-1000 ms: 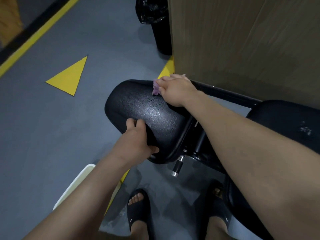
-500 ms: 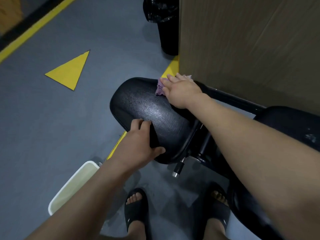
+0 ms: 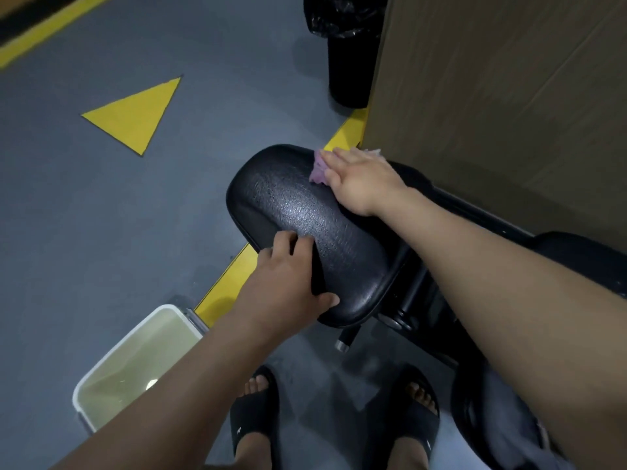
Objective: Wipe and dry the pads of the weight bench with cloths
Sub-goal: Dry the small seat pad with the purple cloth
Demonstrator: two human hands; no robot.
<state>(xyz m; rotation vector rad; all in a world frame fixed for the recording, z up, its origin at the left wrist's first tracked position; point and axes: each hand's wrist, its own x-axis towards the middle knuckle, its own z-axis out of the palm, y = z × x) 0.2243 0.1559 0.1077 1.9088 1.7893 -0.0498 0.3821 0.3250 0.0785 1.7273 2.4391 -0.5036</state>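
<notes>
A black textured seat pad (image 3: 298, 212) of the weight bench sits in the middle of the view. My right hand (image 3: 359, 181) lies flat with straight fingers on a pink cloth (image 3: 318, 171), pressing it against the pad's far edge. Most of the cloth is hidden under the hand. My left hand (image 3: 291, 276) grips the pad's near edge, fingers on top and thumb wrapped round the rim. A second black pad (image 3: 583, 256) shows at the right, partly hidden behind my right forearm.
A white basin (image 3: 135, 361) of cloudy water stands on the grey floor at lower left. A brown panel (image 3: 509, 96) rises right behind the bench. A black bin (image 3: 349, 52) stands beyond it. A grey cloth (image 3: 509, 435) lies at lower right. My sandalled feet (image 3: 254, 415) are below.
My right hand has slid the pink cloth a little along the pad's far edge. The left hand keeps its grip. My head has shifted, bringing the basin more into view.
</notes>
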